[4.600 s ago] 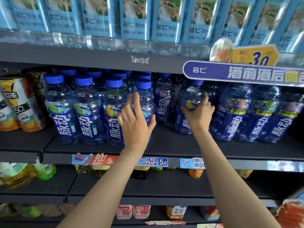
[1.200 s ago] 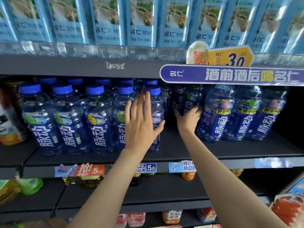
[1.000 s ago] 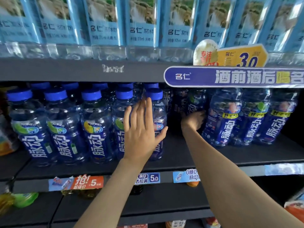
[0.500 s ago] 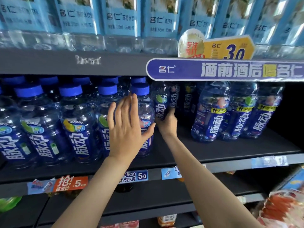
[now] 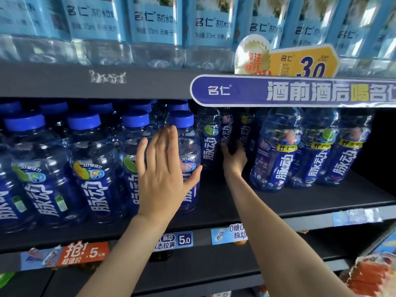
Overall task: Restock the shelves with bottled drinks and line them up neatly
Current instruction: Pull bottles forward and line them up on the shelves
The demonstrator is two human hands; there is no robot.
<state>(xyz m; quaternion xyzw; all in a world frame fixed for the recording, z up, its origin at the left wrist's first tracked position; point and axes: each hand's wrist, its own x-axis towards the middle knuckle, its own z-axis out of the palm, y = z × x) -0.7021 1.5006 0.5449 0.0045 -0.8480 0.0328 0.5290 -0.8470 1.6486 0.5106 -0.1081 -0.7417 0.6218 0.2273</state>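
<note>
Blue-capped bottles with dark blue labels stand in rows on the dark middle shelf [image 5: 300, 202]. My left hand [image 5: 162, 174] lies flat, fingers straight, against the front bottle [image 5: 186, 133] at the right end of the left block. My right hand [image 5: 234, 161] reaches deep into the gap, just right of a lime-labelled bottle [image 5: 211, 138] standing further back. Its thumb is spread and its fingertips fade into the dark among the rear bottles; I see nothing gripped. Three more bottles [image 5: 276, 151] stand at the right.
Clear water bottles with light blue labels [image 5: 154, 28] fill the shelf above. A purple banner [image 5: 300, 91] hangs over the right bottles' tops. Price tags [image 5: 184, 240] line the shelf edge. Orange packets [image 5: 368, 277] sit at the lower right.
My right hand let go of the front bottle it gripped, went deep into the gap, and a lime-labelled bottle now stands left of it. My left hand stays flat on the front bottle.
</note>
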